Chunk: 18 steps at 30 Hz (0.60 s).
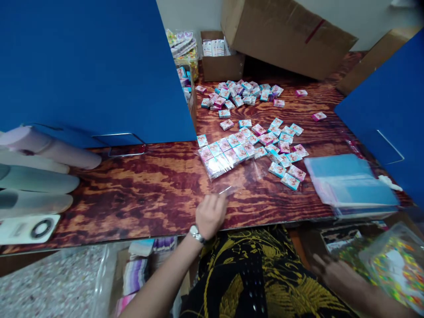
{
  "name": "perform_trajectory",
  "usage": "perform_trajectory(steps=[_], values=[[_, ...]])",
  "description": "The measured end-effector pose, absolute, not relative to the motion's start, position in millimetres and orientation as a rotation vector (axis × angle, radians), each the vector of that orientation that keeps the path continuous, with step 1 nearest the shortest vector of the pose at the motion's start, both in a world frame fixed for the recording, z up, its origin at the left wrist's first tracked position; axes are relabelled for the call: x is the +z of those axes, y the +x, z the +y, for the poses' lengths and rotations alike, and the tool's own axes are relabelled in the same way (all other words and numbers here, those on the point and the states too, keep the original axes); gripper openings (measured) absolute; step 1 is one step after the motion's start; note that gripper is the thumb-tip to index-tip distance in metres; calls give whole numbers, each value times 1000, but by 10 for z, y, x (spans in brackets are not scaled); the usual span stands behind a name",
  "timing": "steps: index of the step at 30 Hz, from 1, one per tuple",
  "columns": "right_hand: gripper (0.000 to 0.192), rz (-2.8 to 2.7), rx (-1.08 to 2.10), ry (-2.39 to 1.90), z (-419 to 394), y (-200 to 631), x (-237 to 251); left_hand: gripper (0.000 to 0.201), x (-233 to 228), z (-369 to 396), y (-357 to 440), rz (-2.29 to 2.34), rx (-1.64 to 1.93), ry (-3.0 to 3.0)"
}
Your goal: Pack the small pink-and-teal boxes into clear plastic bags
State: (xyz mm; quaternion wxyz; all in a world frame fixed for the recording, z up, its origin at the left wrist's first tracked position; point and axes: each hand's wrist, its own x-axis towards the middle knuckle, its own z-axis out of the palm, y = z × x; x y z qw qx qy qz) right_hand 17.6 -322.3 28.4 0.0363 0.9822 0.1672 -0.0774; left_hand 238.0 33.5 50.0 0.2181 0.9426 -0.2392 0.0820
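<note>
- The clear bag [228,170], lying on the counter [149,190] partly filled with small boxes, is pinched at its near edge by the left hand [209,215].
- It is judged best kept flat and its mouth held taut, so the rows inside stay ordered.
- The right hand [333,271] is lowered beside a printed packet [391,265]; its grip cannot be told.
- Loose boxes [281,145]: several dozen, too many to count. Clear bags in hand: one. Cardboard cartons [285,33]: two plainly seen.
</note>
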Motion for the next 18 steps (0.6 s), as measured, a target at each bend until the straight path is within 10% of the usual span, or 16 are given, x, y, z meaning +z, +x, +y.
perform_trajectory(steps=[18], values=[[34,899,-228,2908,-3341,1461,718,35,388,-389,2562,-1092,50,3011]])
